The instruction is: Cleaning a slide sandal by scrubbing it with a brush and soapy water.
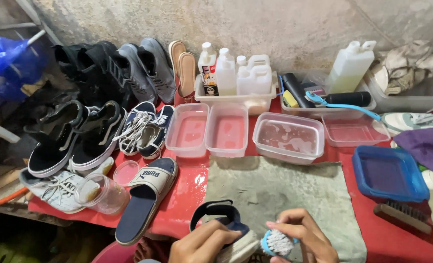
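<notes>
My left hand [199, 244] grips a dark blue slide sandal [221, 216] by its pale sole, tilted up at the bottom edge of the view. Right beside it, my right hand [306, 236] holds a small brush [277, 242] with white bristles and a blue body, bristles touching the sandal's sole. Both hands hover over a grey-green cloth [280, 195] spread on the red table [187, 192]. The matching slide sandal [146, 197] lies flat to the left.
Several clear plastic tubs [226, 129] with water stand behind the cloth. A blue tub [389, 173] and a wooden brush [404, 216] lie right. Shoes and sneakers [97, 134] crowd the left; bottles in a tray [236, 73] stand by the wall. A clear jar [99, 194] lies tipped left.
</notes>
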